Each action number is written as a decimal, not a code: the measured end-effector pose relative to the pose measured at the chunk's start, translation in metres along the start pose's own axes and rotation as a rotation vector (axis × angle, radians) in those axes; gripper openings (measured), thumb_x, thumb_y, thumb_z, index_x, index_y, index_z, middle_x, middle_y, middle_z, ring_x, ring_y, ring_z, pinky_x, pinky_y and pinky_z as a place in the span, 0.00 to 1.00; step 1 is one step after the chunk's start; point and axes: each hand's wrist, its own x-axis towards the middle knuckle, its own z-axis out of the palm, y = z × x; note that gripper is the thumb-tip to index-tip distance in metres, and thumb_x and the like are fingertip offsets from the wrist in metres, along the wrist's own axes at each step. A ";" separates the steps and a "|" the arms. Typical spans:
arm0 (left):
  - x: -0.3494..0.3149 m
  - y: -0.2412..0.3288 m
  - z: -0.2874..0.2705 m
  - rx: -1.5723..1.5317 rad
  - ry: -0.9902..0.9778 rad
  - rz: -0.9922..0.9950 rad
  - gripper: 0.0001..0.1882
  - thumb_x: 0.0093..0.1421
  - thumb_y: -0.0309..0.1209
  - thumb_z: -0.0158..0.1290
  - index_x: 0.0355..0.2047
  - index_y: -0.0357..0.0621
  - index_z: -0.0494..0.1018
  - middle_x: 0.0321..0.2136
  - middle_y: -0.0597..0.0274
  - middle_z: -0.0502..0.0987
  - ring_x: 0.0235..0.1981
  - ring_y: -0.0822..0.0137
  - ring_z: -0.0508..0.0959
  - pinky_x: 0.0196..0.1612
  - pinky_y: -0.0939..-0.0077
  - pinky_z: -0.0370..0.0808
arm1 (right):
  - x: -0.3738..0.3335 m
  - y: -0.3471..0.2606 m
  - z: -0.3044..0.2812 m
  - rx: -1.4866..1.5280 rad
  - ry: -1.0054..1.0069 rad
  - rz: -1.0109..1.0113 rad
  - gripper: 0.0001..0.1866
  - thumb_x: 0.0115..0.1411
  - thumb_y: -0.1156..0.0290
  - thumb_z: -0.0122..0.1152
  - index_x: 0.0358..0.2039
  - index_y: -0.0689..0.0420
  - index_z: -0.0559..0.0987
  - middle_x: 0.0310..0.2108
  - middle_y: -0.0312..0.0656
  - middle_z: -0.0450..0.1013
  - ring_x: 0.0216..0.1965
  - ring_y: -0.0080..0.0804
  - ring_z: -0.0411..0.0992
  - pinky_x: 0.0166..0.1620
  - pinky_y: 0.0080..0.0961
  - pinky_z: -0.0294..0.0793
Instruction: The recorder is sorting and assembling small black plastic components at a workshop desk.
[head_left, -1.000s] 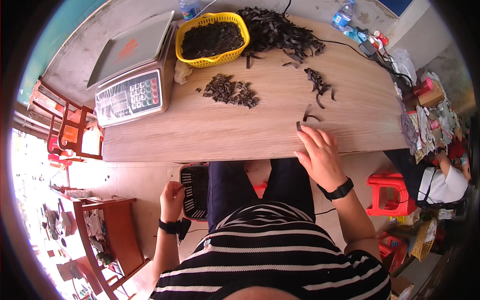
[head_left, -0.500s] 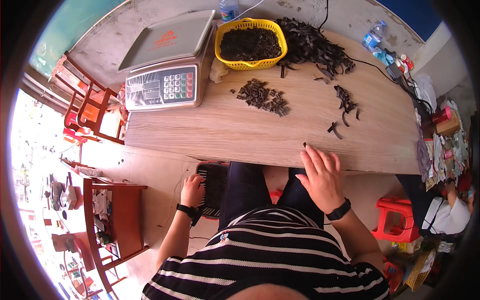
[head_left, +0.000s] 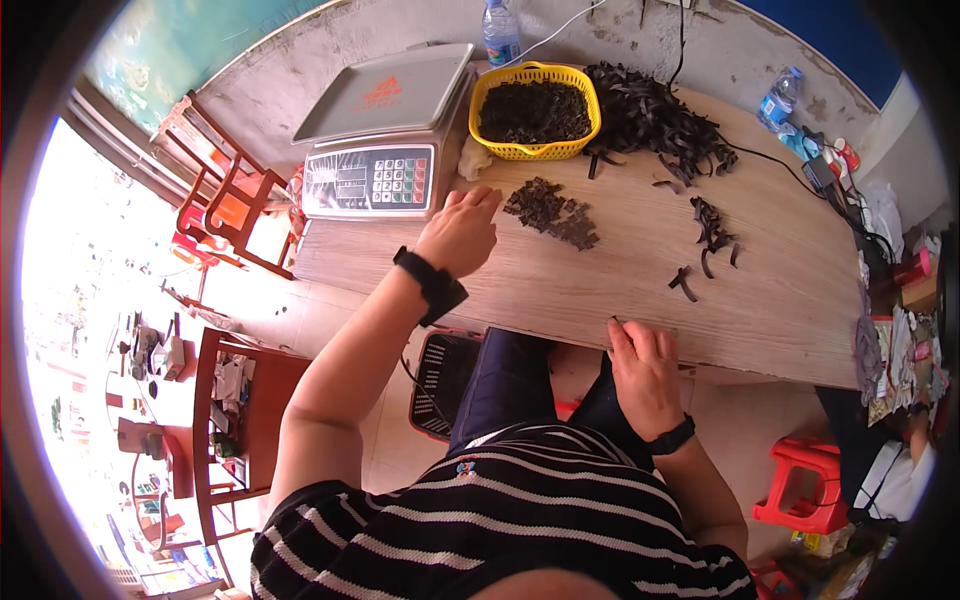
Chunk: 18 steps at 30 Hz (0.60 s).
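Note:
My left hand [head_left: 462,232] reaches over the table between the scale and a loose pile of short black cut pieces [head_left: 552,212]. Its fingers look stretched forward, with their tips partly hidden and nothing visible in them. At the near table edge rests my right hand [head_left: 645,375], fingers slightly bent and apart. A small dark piece [head_left: 614,320] shows at its index fingertip. Farther right lie a few black strips [head_left: 712,235] and, closer, a crossed pair [head_left: 684,284]. Behind them is a big heap of long black strips [head_left: 650,120].
A grey weighing scale [head_left: 368,180] stands back left. Beside it, a yellow basket [head_left: 535,152] holds black pieces. Water bottles [head_left: 780,98] and a cable [head_left: 775,155] are along the wall. Below are a dark crate [head_left: 445,385] and a red stool [head_left: 803,485]; another person sits right.
My left hand has risen from beside my lap, above the crate, to the tabletop near the cut pieces. My right hand stays at the edge, its fingers now more bent. The view has shifted slightly.

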 end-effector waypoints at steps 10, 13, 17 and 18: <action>-0.036 0.019 0.009 0.210 -0.087 0.064 0.24 0.59 0.33 0.57 0.55 0.40 0.70 0.53 0.60 0.73 0.54 0.55 0.70 0.57 0.61 0.69 | -0.003 0.001 0.007 0.075 0.044 0.037 0.26 0.53 0.76 0.68 0.54 0.56 0.76 0.48 0.39 0.68 0.46 0.42 0.66 0.52 0.40 0.67; -0.073 0.040 0.016 0.178 -0.019 0.091 0.25 0.59 0.33 0.57 0.56 0.40 0.70 0.54 0.59 0.73 0.53 0.56 0.71 0.56 0.61 0.69 | -0.005 0.006 0.021 0.045 0.148 -0.024 0.23 0.51 0.76 0.69 0.50 0.55 0.78 0.47 0.37 0.68 0.45 0.40 0.67 0.51 0.39 0.67; -0.092 0.049 0.032 0.094 0.124 0.175 0.24 0.55 0.35 0.61 0.53 0.43 0.74 0.55 0.60 0.74 0.51 0.57 0.73 0.55 0.62 0.71 | -0.003 0.009 0.026 0.050 0.204 -0.094 0.21 0.50 0.77 0.70 0.47 0.54 0.80 0.44 0.35 0.70 0.42 0.38 0.69 0.48 0.37 0.68; -0.094 0.050 0.034 0.056 0.156 0.196 0.24 0.53 0.35 0.62 0.51 0.44 0.75 0.54 0.61 0.74 0.50 0.58 0.74 0.53 0.61 0.72 | -0.001 0.009 0.026 0.086 0.217 -0.128 0.20 0.50 0.77 0.70 0.45 0.53 0.80 0.42 0.34 0.70 0.41 0.38 0.69 0.47 0.37 0.68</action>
